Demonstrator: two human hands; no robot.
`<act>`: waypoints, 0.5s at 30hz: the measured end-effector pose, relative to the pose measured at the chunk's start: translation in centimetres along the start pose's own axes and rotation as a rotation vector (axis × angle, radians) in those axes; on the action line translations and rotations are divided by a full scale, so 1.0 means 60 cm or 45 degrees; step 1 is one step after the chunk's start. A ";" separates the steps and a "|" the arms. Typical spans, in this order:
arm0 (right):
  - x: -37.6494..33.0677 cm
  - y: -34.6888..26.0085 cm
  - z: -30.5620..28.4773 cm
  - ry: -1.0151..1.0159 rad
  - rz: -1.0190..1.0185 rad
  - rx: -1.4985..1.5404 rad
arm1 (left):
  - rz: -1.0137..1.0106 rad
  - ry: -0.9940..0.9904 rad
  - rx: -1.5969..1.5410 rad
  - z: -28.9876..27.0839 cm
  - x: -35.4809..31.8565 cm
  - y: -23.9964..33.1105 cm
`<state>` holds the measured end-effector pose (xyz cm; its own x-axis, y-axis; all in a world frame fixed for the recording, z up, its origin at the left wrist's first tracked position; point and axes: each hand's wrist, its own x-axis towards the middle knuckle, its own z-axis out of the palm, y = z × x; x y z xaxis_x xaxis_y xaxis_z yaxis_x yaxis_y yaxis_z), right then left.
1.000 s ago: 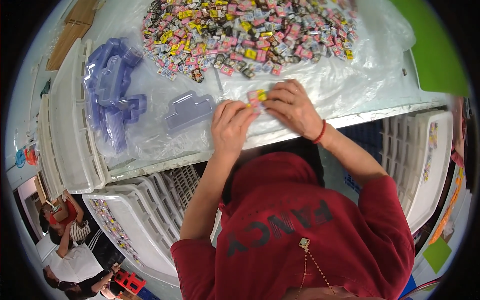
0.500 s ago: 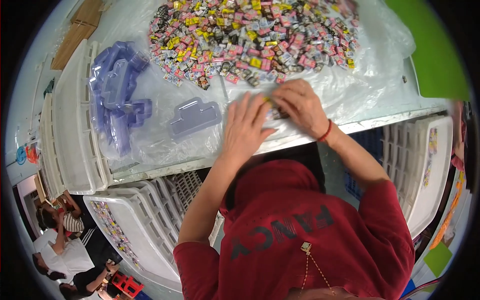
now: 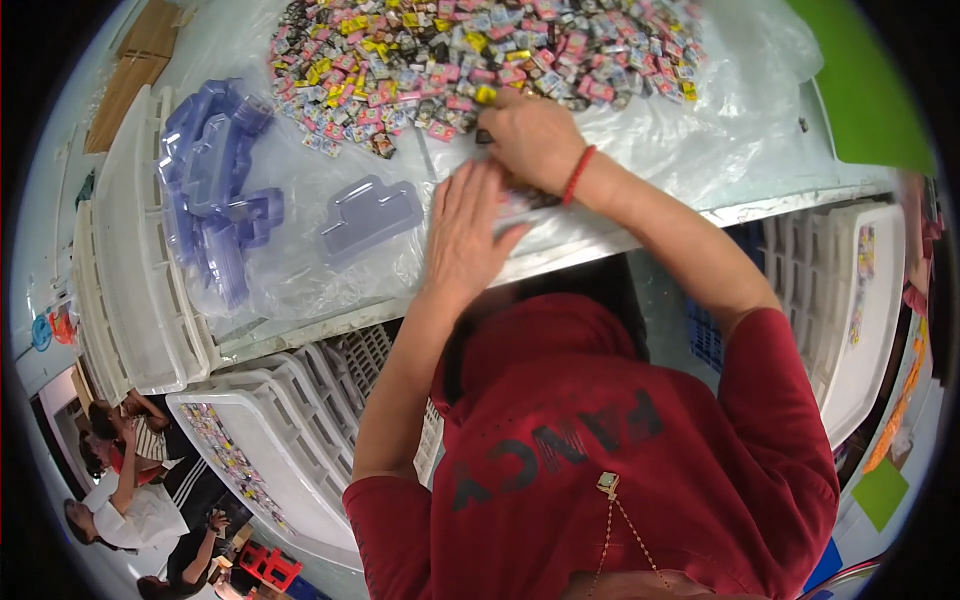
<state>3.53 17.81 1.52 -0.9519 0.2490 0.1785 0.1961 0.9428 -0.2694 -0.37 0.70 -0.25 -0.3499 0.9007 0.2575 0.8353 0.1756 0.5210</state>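
1. At the near edge of the pile of small wrapped sweets point(image 3: 480, 50), the right hand point(image 3: 535, 140) lies knuckles up with its fingers curled down into the sweets. Its grip looks closed over some of them, but the fingertips are hidden, so I cannot tell what it holds.
2. A red band point(image 3: 578, 175) goes round the right wrist.
3. Just beside it, nearer the person, the left hand point(image 3: 465, 235) lies flat with its fingers spread out. Its grip is open and holds nothing. The fingertips reach under the right wrist and touch the clear plastic sheet point(image 3: 700, 150) there.
4. The sweets are pink, yellow, dark and silver. They lie in one big heap on the plastic sheet, which covers the counter point(image 3: 800, 190).
5. To the left of the hands lies one clear plastic tray point(image 3: 370, 215), by itself. It looks empty, so I think the filling is not yet done.
6. Further left is a bunch of clear bluish trays point(image 3: 215, 185) piled together. They look empty too.
7. The heap is still very big, so I think most of the work is left.
8. White crates point(image 3: 140, 280) stand at the left edge of the counter, and more white crates point(image 3: 270, 450) sit lower down. One of them has small coloured things in it.
9. A green sheet point(image 3: 860, 90) lies at the far right of the counter.
10. Other people point(image 3: 130, 480) are down at the lower left, well apart.
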 end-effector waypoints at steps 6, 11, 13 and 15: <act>-0.041 0.014 0.001 0.284 -0.065 0.406 | -0.065 0.024 -0.025 0.001 -0.004 0.001; -0.088 0.053 -0.049 0.213 0.309 0.733 | 0.017 0.008 0.065 0.001 0.006 0.005; -0.101 0.049 -0.065 0.157 0.387 0.787 | 0.025 -0.011 0.103 0.005 0.016 0.009; -0.112 0.036 -0.055 0.227 0.427 0.821 | 0.026 -0.009 0.129 0.007 0.022 0.010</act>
<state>11.11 18.88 2.88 -0.8020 0.5840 0.1254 0.2399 0.5072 -0.8278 -0.17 2.15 0.04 -0.3296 0.9072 0.2616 0.8810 0.1958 0.4307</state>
